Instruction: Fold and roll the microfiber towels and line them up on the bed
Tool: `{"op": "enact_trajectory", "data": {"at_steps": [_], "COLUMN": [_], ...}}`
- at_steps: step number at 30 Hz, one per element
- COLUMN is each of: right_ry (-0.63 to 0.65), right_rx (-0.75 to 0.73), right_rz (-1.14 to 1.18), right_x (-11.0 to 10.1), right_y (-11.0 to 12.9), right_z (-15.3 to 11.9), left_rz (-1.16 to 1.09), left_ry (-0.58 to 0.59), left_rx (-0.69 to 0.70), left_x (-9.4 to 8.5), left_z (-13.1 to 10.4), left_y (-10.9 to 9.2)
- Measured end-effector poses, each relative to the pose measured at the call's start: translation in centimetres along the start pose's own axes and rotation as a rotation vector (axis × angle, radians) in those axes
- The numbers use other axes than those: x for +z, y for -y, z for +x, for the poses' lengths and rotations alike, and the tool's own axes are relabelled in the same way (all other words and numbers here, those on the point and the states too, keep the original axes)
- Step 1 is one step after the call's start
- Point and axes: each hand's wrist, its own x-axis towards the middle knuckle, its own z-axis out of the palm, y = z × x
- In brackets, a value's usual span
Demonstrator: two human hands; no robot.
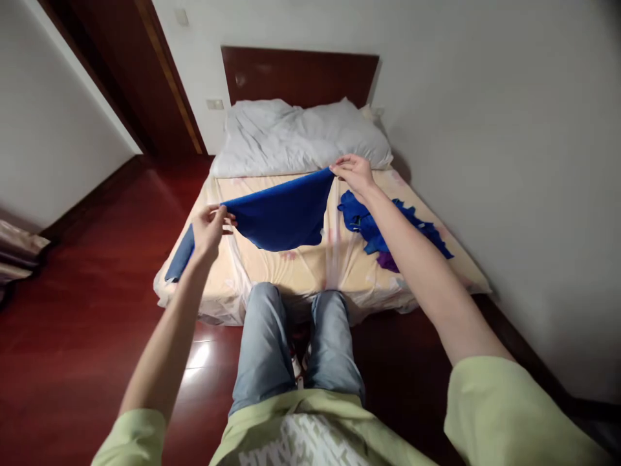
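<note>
A blue cloth [284,213] hangs stretched in the air above the bed, its top edge pulled taut and slanting up to the right. My left hand [209,232] pinches its left corner. At the higher right corner, my right hand [354,175] grips the cloth between thumb and fingers. Below my right forearm lies a crumpled heap of blue cloths [361,217], partly hidden by the arm, with a purple piece [388,261] at its near side. A flat blue cloth [181,255] rests at the bed's left edge, partly behind my left hand.
The bed [291,275] has a pale patterned sheet under clear plastic. Grey-white pillows [301,139] lie against the dark wooden headboard [298,74]. A wall stands close on the right. Dark red floor [97,310] and a door [130,71] are on the left.
</note>
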Motion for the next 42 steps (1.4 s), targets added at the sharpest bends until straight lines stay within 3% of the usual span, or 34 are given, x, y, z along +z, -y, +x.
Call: {"op": "enact_trajectory", "data": {"at_steps": [4, 9, 17, 23, 28, 36, 42], "right_ry": [-0.018, -0.034, -0.055, -0.059, -0.101, -0.127, -0.125], "right_rx": [0.076, 0.155, 0.217, 0.37, 0.407, 0.364, 0.377], "right_rz": [0.048, 0.147, 0.34, 0.427, 0.405, 0.322, 0.275], "right_x": [-1.3, -2.1, -2.4, -2.8, -3.6, -4.3, -5.8], "right_y": [3.9, 5.7, 5.6, 3.9, 3.2, 4.4, 5.5], "right_z": [-3.2, -6.8, -10.7, -13.2, -14.6, -15.9, -18.5], "left_rz": [0.07, 0.08, 0.092, 0.147, 0.201, 0.244, 0.219], "left_ry": [0.094, 0.133, 0.101, 0.114, 0.116, 0.087, 0.187], "left_rx": [-0.01, 0.012, 0.088, 0.209, 0.264, 0.292, 0.265], "left_x": [-1.0, -1.3, -1.2, -1.3, -1.3, -1.4, -2.8], "left_z": [2.0, 1.2, -0.4, -0.2, 0.4, -0.6, -3.0], "left_y": [-5.4, -7.9, -7.3, -7.0, -6.6, -6.1, -5.8]}}
